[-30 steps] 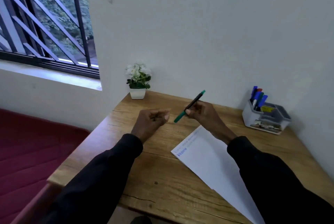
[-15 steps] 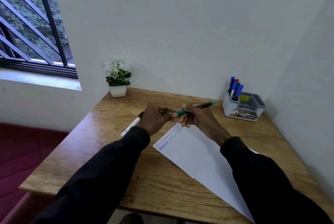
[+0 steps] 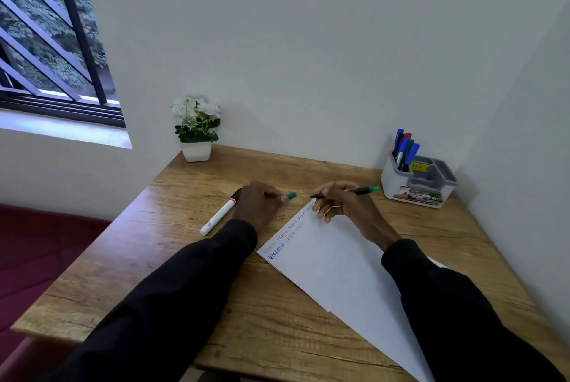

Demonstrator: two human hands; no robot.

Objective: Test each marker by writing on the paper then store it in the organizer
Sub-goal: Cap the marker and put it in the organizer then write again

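**What I cannot make out**

My left hand [image 3: 257, 206] covers part of the white marker's [image 3: 217, 217] far end and all but the tip of the green cap [image 3: 291, 195]. The fingers of my right hand [image 3: 345, 204] hide the middle of the green marker [image 3: 361, 191]. The paper [image 3: 333, 264] slips under my right sleeve [image 3: 462, 304] and off the bottom edge. Its grey lines are too faint to read, as is the label on the organizer [image 3: 416, 187].

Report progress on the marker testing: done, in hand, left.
Done: several markers stand in the organizer, and the paper carries lines of writing. In hand: the right hand holds the green marker, the left hand pinches its cap. Left: test it, recap, store it, then the white marker lying on the table.
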